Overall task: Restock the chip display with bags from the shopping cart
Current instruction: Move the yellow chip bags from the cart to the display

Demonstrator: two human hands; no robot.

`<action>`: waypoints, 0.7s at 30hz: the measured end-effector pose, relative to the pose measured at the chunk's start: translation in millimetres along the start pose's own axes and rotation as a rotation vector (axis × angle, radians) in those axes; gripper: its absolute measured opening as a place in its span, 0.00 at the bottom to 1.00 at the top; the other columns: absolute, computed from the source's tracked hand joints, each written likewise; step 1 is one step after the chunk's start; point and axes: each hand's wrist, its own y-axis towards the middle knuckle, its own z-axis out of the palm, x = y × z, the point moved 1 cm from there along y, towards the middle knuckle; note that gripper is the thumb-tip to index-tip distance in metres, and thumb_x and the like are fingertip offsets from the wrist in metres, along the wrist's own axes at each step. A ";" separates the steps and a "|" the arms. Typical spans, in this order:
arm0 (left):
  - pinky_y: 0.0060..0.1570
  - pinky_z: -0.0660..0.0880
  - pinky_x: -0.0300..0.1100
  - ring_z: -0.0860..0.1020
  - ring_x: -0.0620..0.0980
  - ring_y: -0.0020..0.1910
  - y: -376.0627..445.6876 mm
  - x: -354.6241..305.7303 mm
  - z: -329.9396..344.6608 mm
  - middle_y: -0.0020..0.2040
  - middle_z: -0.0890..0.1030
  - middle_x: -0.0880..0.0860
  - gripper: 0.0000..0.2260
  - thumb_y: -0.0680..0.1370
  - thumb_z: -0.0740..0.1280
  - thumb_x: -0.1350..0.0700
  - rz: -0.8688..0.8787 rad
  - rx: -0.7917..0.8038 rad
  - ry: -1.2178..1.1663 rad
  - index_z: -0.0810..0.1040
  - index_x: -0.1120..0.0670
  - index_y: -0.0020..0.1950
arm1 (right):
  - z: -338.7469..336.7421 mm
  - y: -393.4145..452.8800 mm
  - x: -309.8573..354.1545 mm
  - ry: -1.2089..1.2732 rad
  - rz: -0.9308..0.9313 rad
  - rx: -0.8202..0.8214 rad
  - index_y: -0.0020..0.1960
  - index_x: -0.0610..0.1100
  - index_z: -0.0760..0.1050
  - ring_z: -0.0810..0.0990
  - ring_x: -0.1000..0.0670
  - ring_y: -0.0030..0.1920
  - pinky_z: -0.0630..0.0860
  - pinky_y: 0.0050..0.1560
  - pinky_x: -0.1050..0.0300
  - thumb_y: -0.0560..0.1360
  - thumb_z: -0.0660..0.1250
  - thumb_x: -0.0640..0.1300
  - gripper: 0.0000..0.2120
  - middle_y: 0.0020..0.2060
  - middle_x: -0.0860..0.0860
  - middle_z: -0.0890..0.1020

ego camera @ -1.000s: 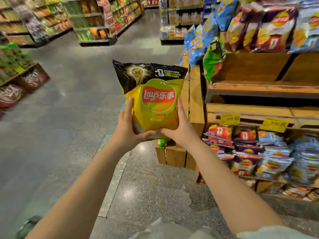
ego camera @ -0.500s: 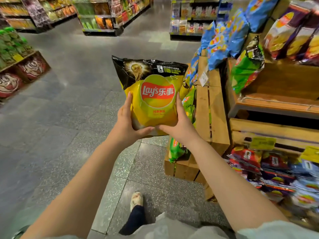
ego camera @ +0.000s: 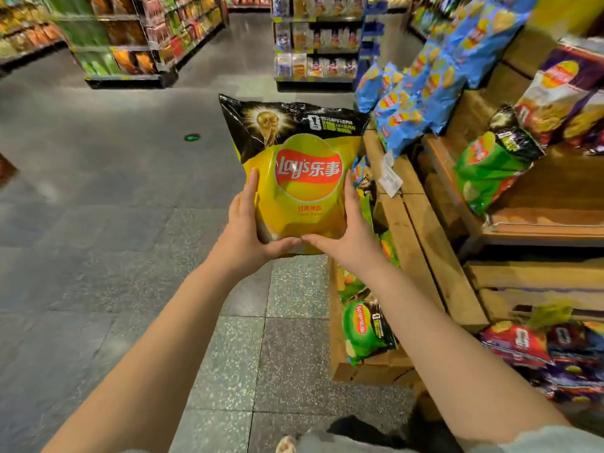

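Head view: carry step in hand, one yellow chip bag up in front of the chest between both hands, not yet on the wooden display. Left hand cups the bag's lower left edge, fingers running up the side, thumb curled under the bottom; right hand mirrors it on the lower right edge, thumb under, the two thumb tips nearly meeting below the bag. Bag sits just left of the display, over bare floor, upright, face toward camera. Looks: yellow body, black top band with a gold trophy print, red Lay's logo on a round yellow patch, puffed and sealed, glossy film with a few creases low down. Judgement: next move needs a swing right toward the display and a free slot; the upper shelf right of the bag shows bare wood beside a tilted green bag, likely room there. Blue bags stand on the display up and to the right, more green bags in its lower end bin, red and purple packs low on its right. Cart not in view. Light squeeze only, the film is slippery and the chips crush.
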 end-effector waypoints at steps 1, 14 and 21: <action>0.67 0.54 0.39 0.53 0.37 0.68 11.2 4.9 -0.8 0.76 0.53 0.51 0.55 0.65 0.76 0.46 0.009 0.015 -0.016 0.38 0.43 0.77 | 1.4 8.6 -1.0 0.001 0.006 -0.011 0.77 0.55 0.36 0.57 0.59 0.72 0.59 0.72 0.59 0.68 0.77 0.46 0.56 0.76 0.55 0.56; 0.70 0.52 0.41 0.51 0.47 0.76 225.8 51.4 16.9 0.77 0.51 0.52 0.58 0.66 0.79 0.52 0.144 0.175 0.030 0.35 0.47 0.78 | -16.3 188.1 -47.5 -0.050 0.078 -0.163 0.77 0.58 0.36 0.55 0.54 0.74 0.59 0.73 0.53 0.67 0.77 0.50 0.57 0.76 0.57 0.54; 0.69 0.52 0.40 0.50 0.46 0.76 361.5 48.7 18.2 0.77 0.49 0.51 0.59 0.66 0.80 0.54 0.230 0.240 0.037 0.33 0.44 0.76 | -51.1 302.7 -55.6 0.005 0.064 -0.244 0.77 0.58 0.36 0.53 0.62 0.70 0.58 0.71 0.58 0.68 0.77 0.47 0.56 0.75 0.59 0.53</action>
